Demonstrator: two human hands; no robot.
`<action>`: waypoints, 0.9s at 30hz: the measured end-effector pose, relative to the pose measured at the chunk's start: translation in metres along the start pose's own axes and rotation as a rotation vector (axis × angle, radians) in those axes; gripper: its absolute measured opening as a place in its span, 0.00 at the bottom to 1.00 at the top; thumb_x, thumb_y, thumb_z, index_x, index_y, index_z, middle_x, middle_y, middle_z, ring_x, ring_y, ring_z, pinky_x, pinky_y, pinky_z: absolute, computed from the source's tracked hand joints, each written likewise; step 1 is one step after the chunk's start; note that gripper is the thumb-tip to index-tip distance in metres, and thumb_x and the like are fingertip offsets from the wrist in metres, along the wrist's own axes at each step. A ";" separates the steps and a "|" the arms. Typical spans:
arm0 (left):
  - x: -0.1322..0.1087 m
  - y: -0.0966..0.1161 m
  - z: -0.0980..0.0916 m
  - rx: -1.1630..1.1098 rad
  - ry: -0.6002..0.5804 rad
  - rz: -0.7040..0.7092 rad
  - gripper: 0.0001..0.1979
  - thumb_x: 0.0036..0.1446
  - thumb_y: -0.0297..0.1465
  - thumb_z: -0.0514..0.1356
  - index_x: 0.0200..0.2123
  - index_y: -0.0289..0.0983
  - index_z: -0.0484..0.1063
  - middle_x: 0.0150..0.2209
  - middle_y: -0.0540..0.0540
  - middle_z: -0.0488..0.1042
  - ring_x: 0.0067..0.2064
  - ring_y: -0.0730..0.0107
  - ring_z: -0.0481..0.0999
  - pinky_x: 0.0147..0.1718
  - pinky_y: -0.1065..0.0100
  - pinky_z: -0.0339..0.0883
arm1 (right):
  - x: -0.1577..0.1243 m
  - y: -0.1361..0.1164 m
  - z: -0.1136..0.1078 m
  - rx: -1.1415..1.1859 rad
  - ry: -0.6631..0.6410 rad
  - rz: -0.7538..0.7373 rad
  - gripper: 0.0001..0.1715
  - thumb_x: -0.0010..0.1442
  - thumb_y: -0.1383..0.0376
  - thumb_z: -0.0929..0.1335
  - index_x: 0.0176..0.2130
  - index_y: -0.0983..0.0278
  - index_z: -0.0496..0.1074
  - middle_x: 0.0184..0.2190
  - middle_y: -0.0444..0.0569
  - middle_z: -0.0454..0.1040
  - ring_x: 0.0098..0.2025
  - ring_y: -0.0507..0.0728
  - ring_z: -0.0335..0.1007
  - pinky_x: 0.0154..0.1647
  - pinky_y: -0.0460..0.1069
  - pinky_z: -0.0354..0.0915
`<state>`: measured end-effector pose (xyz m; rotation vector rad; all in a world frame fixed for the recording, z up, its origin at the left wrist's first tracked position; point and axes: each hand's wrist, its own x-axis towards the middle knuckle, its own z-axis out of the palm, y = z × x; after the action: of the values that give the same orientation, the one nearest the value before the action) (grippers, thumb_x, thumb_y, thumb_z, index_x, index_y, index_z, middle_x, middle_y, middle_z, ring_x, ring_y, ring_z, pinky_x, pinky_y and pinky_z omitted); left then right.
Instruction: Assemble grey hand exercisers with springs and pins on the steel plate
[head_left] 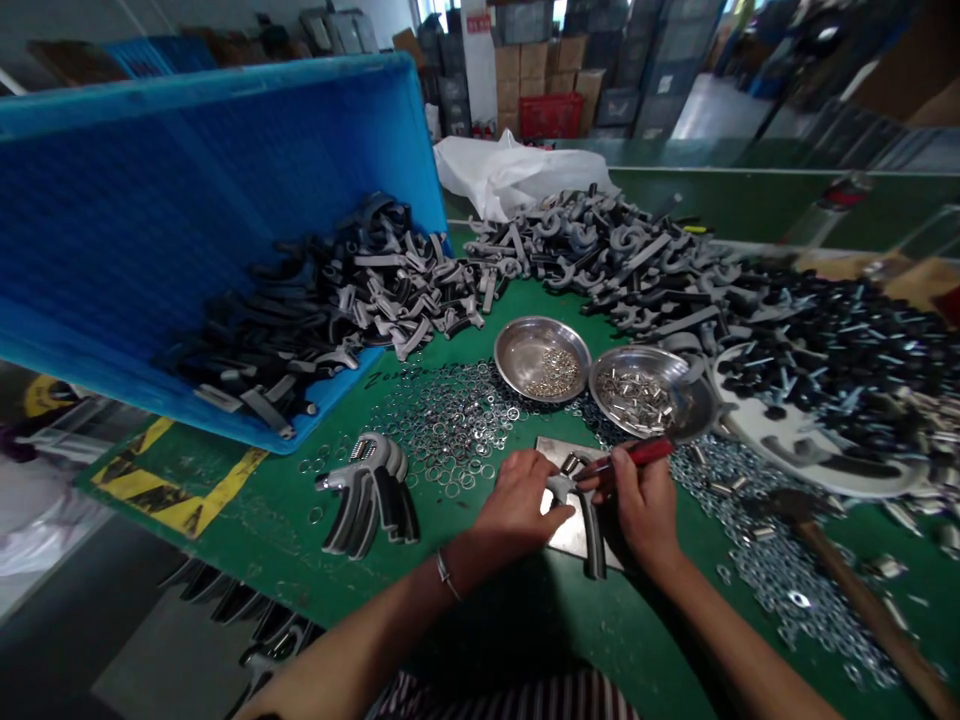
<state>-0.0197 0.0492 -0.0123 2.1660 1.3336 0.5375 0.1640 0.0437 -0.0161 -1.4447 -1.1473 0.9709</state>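
My left hand [521,500] pinches the grey head of an adjustable wrench [595,540], whose dark curved handle points toward me. The wrench rests on a small metal plate [568,532]. In my right hand [646,505] is a red-handled screwdriver [651,450], its thin end at the wrench head; the tip is hard to make out. Left of my hands stands a cluster of similar wrenches [371,500]. Just beyond the plate sit a metal bowl of small brass-coloured parts [517,340] and another bowl of little metal cylinders [694,400].
A tipped blue crate [300,110] spills wrench bodies at the left. More wrench bodies [592,240] are heaped at the back. Metal rings [450,430] lie scattered mid-table. At right are black-headed screws [862,340] on a white tray [840,475], small nuts [787,590] and a hammer [862,590].
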 end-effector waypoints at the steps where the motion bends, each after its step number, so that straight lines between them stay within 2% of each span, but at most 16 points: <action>1: 0.000 -0.001 0.001 -0.003 0.006 0.001 0.16 0.55 0.35 0.65 0.45 0.38 0.67 0.45 0.45 0.68 0.49 0.58 0.65 0.52 0.58 0.60 | 0.001 0.000 0.001 -0.005 -0.004 0.008 0.17 0.66 0.47 0.63 0.41 0.56 0.60 0.33 0.52 0.81 0.24 0.60 0.76 0.22 0.53 0.70; 10: -0.001 -0.005 0.005 0.022 0.096 0.062 0.17 0.55 0.35 0.65 0.45 0.36 0.65 0.43 0.44 0.69 0.47 0.57 0.66 0.50 0.56 0.61 | 0.003 -0.003 0.002 -0.126 -0.040 0.007 0.17 0.66 0.46 0.63 0.40 0.57 0.61 0.27 0.49 0.80 0.23 0.60 0.75 0.24 0.53 0.69; 15: -0.007 -0.003 0.007 0.059 0.129 0.071 0.18 0.57 0.39 0.65 0.45 0.36 0.66 0.42 0.42 0.69 0.46 0.56 0.67 0.49 0.55 0.61 | -0.003 0.001 0.001 -0.552 -0.031 -0.203 0.26 0.65 0.42 0.58 0.39 0.60 0.65 0.30 0.58 0.79 0.30 0.65 0.78 0.31 0.55 0.69; 17: -0.009 -0.002 0.008 0.068 0.139 0.056 0.18 0.58 0.40 0.64 0.45 0.36 0.66 0.42 0.42 0.68 0.47 0.56 0.67 0.49 0.55 0.61 | -0.001 -0.002 0.004 -0.717 -0.104 -0.262 0.27 0.66 0.42 0.57 0.38 0.62 0.66 0.30 0.59 0.78 0.29 0.66 0.76 0.30 0.55 0.67; 19: -0.010 -0.001 0.009 0.072 0.141 0.028 0.18 0.58 0.41 0.64 0.45 0.36 0.66 0.43 0.42 0.68 0.47 0.55 0.66 0.49 0.55 0.61 | 0.008 -0.011 0.008 -0.775 -0.210 -0.253 0.23 0.66 0.46 0.58 0.39 0.62 0.65 0.28 0.57 0.76 0.27 0.65 0.75 0.28 0.54 0.65; 21: -0.009 0.000 0.008 0.068 0.115 -0.011 0.19 0.58 0.41 0.65 0.45 0.37 0.66 0.44 0.42 0.69 0.48 0.55 0.66 0.48 0.56 0.60 | 0.022 -0.025 0.013 -0.669 -0.314 -0.221 0.19 0.64 0.49 0.62 0.40 0.61 0.64 0.27 0.52 0.75 0.27 0.62 0.73 0.28 0.52 0.64; 23: -0.007 0.002 0.005 0.050 0.062 -0.036 0.19 0.56 0.42 0.66 0.46 0.38 0.67 0.45 0.43 0.69 0.48 0.55 0.66 0.47 0.56 0.60 | 0.036 -0.039 0.016 -0.457 -0.413 -0.156 0.18 0.63 0.48 0.64 0.38 0.59 0.63 0.24 0.46 0.73 0.23 0.58 0.69 0.25 0.50 0.62; 27: -0.006 0.005 0.002 0.039 0.006 -0.059 0.19 0.57 0.41 0.66 0.46 0.39 0.67 0.47 0.44 0.69 0.50 0.56 0.66 0.47 0.57 0.60 | 0.049 -0.051 0.007 -0.088 -0.467 0.052 0.26 0.67 0.42 0.54 0.32 0.57 0.61 0.13 0.37 0.63 0.10 0.51 0.46 0.12 0.47 0.50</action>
<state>-0.0175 0.0417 -0.0114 2.1502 1.4174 0.4998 0.1597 0.0955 0.0328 -1.3577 -1.5083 1.3555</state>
